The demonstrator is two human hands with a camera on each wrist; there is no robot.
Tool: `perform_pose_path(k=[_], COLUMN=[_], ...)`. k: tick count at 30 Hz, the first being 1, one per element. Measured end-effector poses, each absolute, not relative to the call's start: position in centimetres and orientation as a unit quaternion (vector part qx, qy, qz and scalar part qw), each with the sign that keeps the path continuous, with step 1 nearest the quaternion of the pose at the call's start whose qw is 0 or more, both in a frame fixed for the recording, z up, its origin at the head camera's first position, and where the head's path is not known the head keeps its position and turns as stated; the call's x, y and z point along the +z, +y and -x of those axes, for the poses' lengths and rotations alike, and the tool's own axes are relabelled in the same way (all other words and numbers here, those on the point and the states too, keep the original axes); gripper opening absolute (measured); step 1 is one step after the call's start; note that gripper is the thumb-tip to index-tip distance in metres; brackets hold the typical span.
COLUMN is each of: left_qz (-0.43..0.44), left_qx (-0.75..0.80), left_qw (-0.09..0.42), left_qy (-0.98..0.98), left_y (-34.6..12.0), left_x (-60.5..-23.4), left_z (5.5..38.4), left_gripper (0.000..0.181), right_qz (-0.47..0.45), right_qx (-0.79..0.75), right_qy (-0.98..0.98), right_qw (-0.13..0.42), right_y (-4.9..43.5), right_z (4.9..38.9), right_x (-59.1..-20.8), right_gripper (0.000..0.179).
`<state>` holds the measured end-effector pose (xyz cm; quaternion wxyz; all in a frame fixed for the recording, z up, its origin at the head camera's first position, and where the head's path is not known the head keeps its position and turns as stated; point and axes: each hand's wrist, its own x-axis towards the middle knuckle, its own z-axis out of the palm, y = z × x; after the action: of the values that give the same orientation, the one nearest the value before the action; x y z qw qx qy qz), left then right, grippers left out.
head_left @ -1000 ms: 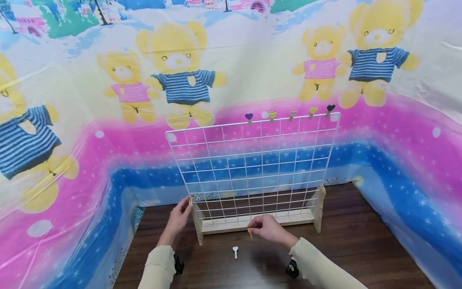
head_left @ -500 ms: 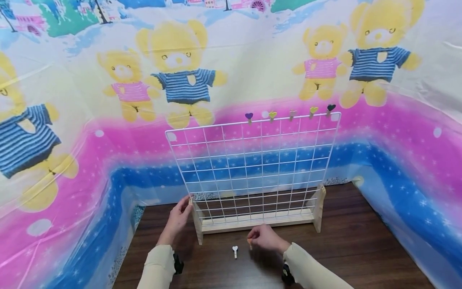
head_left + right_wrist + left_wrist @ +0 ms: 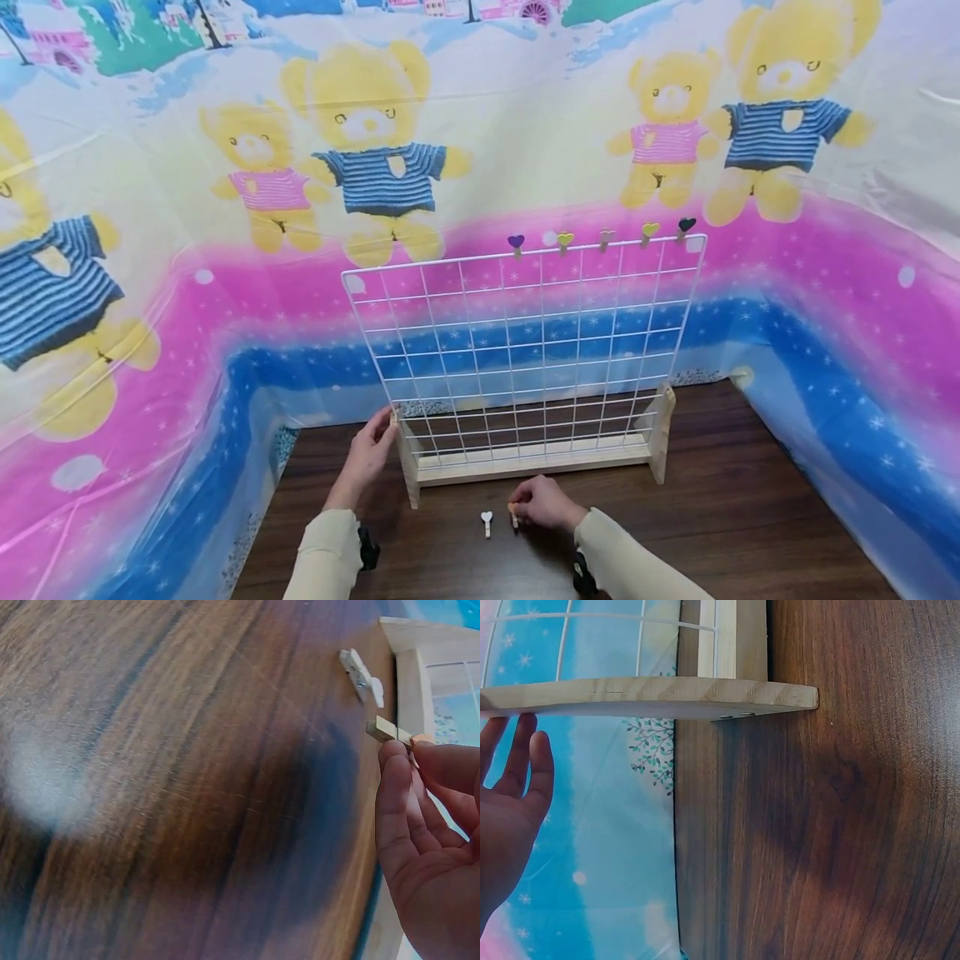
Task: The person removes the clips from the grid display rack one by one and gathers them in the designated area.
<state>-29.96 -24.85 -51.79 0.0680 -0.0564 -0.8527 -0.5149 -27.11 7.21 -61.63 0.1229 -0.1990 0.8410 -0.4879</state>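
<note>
My left hand [image 3: 369, 450] holds the upper end of the left side panel [image 3: 667, 691] of a wooden stand. In the left wrist view its fingertips [image 3: 543, 742] lie at the panel's outer face; the thumb is out of that view. Thumb and fingers of my right hand [image 3: 550, 502] pinch a small clothespin [image 3: 386, 729] with an orange heart, low over the table in front of the stand. Left of it, a clothespin with a white heart [image 3: 487, 520] lies on the table.
The stand's base bar [image 3: 532, 462] carries an upright white wire grid [image 3: 525, 342]. Several heart clothespins, including a purple one [image 3: 516, 242] and a black one [image 3: 686, 226], are clipped along its top right. A bear-print cloth [image 3: 510, 125] hangs around the dark wooden table [image 3: 735, 492].
My right hand has moved down and slightly left with the orange-heart clothespin, coming nearer the white-heart one. The left hand has stayed at the stand's side panel.
</note>
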Motion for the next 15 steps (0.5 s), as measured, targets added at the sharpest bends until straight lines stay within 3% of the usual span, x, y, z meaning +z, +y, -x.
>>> perform_pose_path(k=[15], left_qz=[0.059], left_qx=[-0.515], left_qw=[0.069], left_qy=[-0.853], left_y=[-24.97], left_x=[-51.91], left_z=[30.0], left_gripper=[0.042], right_qz=[0.203], right_qx=[-0.471], right_qy=[0.853], right_qw=[0.101], right_y=[6.58], right_z=[26.84], right_x=[-62.32], right_gripper=[0.007])
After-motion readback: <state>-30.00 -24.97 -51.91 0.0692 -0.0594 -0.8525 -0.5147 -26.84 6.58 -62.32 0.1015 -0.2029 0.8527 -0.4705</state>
